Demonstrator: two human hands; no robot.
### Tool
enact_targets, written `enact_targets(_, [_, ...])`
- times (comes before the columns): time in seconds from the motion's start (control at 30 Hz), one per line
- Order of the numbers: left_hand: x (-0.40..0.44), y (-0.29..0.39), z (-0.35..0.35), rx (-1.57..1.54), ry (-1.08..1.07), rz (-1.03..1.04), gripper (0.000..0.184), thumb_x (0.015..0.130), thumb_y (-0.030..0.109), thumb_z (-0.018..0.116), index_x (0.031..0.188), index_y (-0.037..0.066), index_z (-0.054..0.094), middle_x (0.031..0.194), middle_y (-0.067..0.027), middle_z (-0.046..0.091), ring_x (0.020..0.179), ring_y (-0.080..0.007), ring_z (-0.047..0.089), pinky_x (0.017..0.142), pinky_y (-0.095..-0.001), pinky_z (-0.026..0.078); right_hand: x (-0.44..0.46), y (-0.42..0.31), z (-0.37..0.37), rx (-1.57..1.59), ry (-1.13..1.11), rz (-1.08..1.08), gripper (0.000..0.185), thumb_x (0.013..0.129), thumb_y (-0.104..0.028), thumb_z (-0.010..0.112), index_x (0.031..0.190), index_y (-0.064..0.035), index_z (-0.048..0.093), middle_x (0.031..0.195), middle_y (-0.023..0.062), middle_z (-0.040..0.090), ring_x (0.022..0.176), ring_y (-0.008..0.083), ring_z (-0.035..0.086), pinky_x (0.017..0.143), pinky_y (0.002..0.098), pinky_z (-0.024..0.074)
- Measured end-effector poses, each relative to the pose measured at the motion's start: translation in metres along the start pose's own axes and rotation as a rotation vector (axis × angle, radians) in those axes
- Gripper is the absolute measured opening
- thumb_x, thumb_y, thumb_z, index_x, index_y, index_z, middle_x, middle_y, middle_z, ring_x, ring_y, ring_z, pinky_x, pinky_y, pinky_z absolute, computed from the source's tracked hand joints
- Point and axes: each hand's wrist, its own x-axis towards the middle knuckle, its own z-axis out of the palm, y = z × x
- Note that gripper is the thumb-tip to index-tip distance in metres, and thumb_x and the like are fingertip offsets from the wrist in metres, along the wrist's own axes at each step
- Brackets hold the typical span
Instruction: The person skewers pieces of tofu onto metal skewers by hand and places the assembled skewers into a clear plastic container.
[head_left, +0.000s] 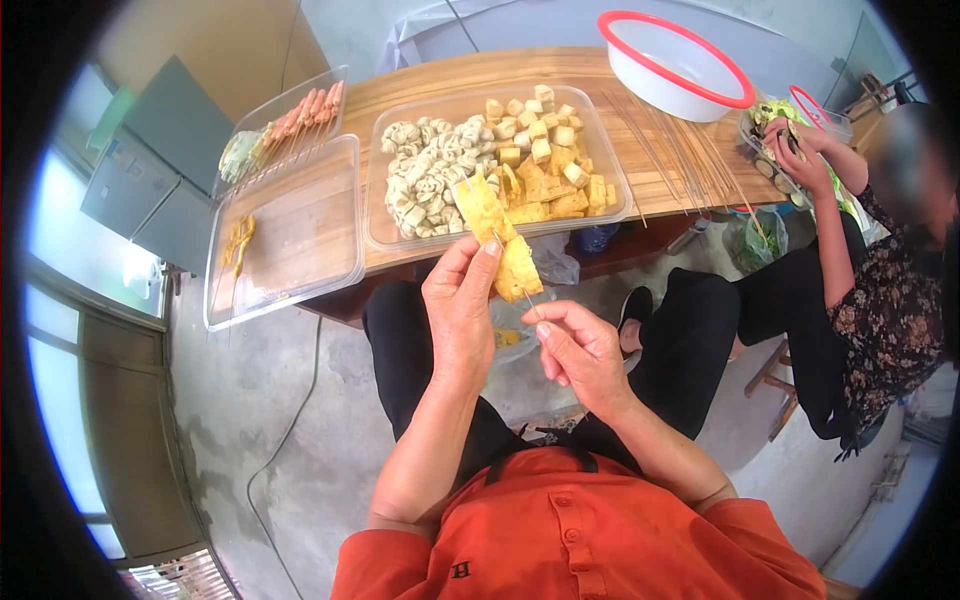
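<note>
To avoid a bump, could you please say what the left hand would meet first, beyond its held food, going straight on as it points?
Probably the middle tray, at its near rim; depth is unclear, so the left hand might pass above.

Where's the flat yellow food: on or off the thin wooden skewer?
On: the skewer protrudes from the flat yellow food toward the right hand.

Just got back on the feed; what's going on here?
The person's left hand grips some yellow food on a thin skewer, while the right hand pinches the skewer's lower end. In front, the large tray holds pale knots, cubes and more yellow pieces. One yellow skewered portion lies in the left-hand tray. Loose skewers lie at right, near a co-worker handling other food.
</note>
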Motion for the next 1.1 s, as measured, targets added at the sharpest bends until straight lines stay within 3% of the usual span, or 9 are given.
enact_targets(0.13, [-0.001,-0.002,-0.002,0.004,0.000,0.007,0.016,0.095,0.013,0.059,0.104,0.001,0.064,0.094,-0.0029,0.066,0.080,-0.0079,0.061,0.070,-0.0234,0.050,-0.001,0.000,0.002,0.003,0.001,0.009,0.018,0.098,-0.011,0.051,0.110,-0.0013,0.060,0.061,-0.0039,0.048,0.050,0.0017,0.041,0.044,0.0182,0.0312])
enact_targets(0.33, [0.003,-0.006,0.000,-0.047,0.072,0.033,0.017,0.094,0.011,0.060,0.104,-0.002,0.065,0.089,-0.0011,0.066,0.076,-0.0045,0.056,0.068,-0.0201,0.045,-0.002,-0.001,0.002,0.017,0.000,0.027,0.018,0.098,-0.011,0.051,0.110,-0.0021,0.061,0.063,-0.0045,0.049,0.051,0.0018,0.042,0.044,0.0181,0.0313])
enact_targets(0.4, [0.004,-0.007,-0.002,-0.006,0.030,0.029,0.018,0.095,0.013,0.058,0.106,0.000,0.063,0.097,-0.0030,0.066,0.083,-0.0079,0.061,0.072,-0.0236,0.049,-0.003,0.000,0.001,0.011,0.001,0.021,0.018,0.098,-0.012,0.051,0.110,-0.0022,0.061,0.063,-0.0045,0.048,0.051,0.0018,0.042,0.045,0.0179,0.0315])
enact_targets(0.53, [0.002,-0.007,0.000,-0.069,0.020,0.021,0.022,0.095,0.015,0.059,0.110,-0.001,0.061,0.097,-0.0033,0.064,0.080,-0.0086,0.059,0.070,-0.0234,0.048,-0.001,-0.001,-0.001,0.006,0.012,0.007,0.018,0.099,-0.012,0.051,0.110,-0.0020,0.060,0.063,-0.0042,0.049,0.051,0.0019,0.042,0.045,0.0178,0.0319])
enact_targets(0.63, [-0.011,-0.002,-0.001,0.033,0.060,0.002,0.021,0.092,0.011,0.062,0.110,0.001,0.061,0.086,-0.0015,0.061,0.070,-0.0067,0.055,0.062,-0.0210,0.044,0.003,-0.006,-0.005,0.040,0.025,-0.025,0.018,0.099,-0.013,0.051,0.111,-0.0017,0.059,0.063,-0.0037,0.051,0.051,0.0024,0.043,0.044,0.0179,0.0320])
enact_targets(0.73, [-0.031,0.000,-0.012,0.378,-0.076,-0.035,0.011,0.090,0.009,0.062,0.097,0.001,0.059,0.080,-0.0007,0.060,0.062,-0.0056,0.053,0.053,-0.0203,0.041,0.014,-0.014,-0.003,0.052,0.072,-0.049,0.018,0.099,-0.013,0.051,0.111,-0.0015,0.058,0.065,-0.0022,0.053,0.054,0.0032,0.047,0.047,0.0183,0.0355])
enact_targets(0.83, [-0.051,0.003,-0.012,0.407,-0.128,-0.141,0.010,0.091,0.010,0.063,0.093,0.001,0.061,0.076,-0.0013,0.062,0.058,-0.0042,0.052,0.050,-0.0186,0.040,0.029,-0.017,0.002,0.162,0.056,-0.162,0.019,0.098,-0.014,0.052,0.111,-0.0004,0.056,0.073,0.0027,0.058,0.068,0.0080,0.056,0.066,0.0227,0.0446])
enact_targets(1.1, [-0.059,0.007,-0.007,0.377,-0.118,-0.168,0.010,0.089,0.002,0.063,0.098,-0.002,0.063,0.077,-0.0049,0.065,0.055,-0.0058,0.055,0.046,-0.0189,0.041,0.056,-0.010,0.021,0.236,0.086,-0.245,0.019,0.098,-0.014,0.052,0.109,0.0002,0.056,0.072,0.0056,0.061,0.077,0.0129,0.059,0.077,0.0287,0.0479])
